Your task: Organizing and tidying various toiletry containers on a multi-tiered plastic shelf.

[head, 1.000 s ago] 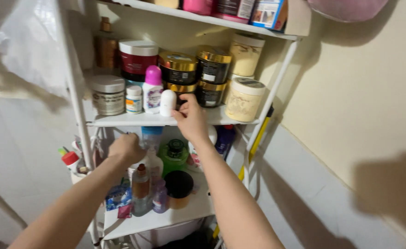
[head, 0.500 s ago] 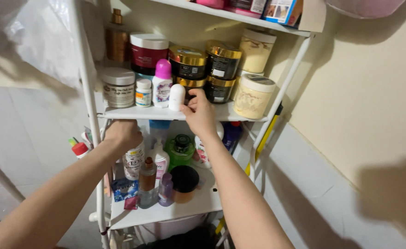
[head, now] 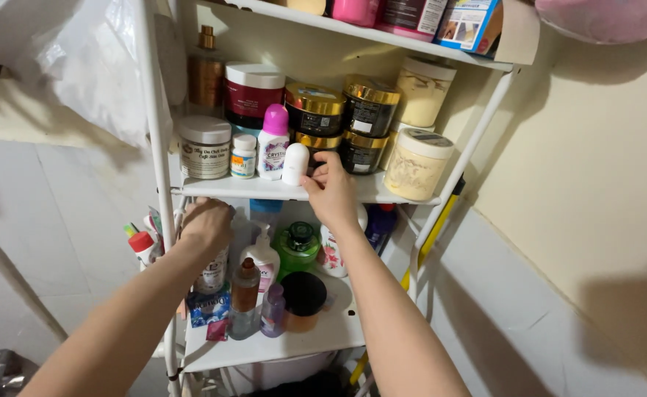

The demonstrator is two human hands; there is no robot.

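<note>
A white metal shelf rack [head: 264,190] holds toiletries. My right hand [head: 332,190] rests at the front of the middle shelf. Its fingertips touch the right side of a small white roll-on bottle [head: 295,163], in front of stacked black jars with gold lids [head: 314,109], and are not wrapped around it. My left hand [head: 207,222] is just under that shelf, closed over the top of a white printed bottle [head: 211,276] that stands on the lower shelf [head: 279,344]. A pink-capped white bottle [head: 272,141] stands left of the roll-on.
The middle shelf also carries a silver-lidded tub [head: 204,147], a small pill bottle [head: 243,155], a dark red jar [head: 252,92] and cream tubs [head: 417,163]. On the lower shelf stand a green bottle [head: 297,246], a pump bottle [head: 264,257] and a black-lidded jar [head: 303,300]. A wall is at right.
The view has shifted, so the rack sits further right and lower in frame. My left hand rose from the lower shelf's bottles to just under the middle shelf. My right hand stays by the roll-on.
</note>
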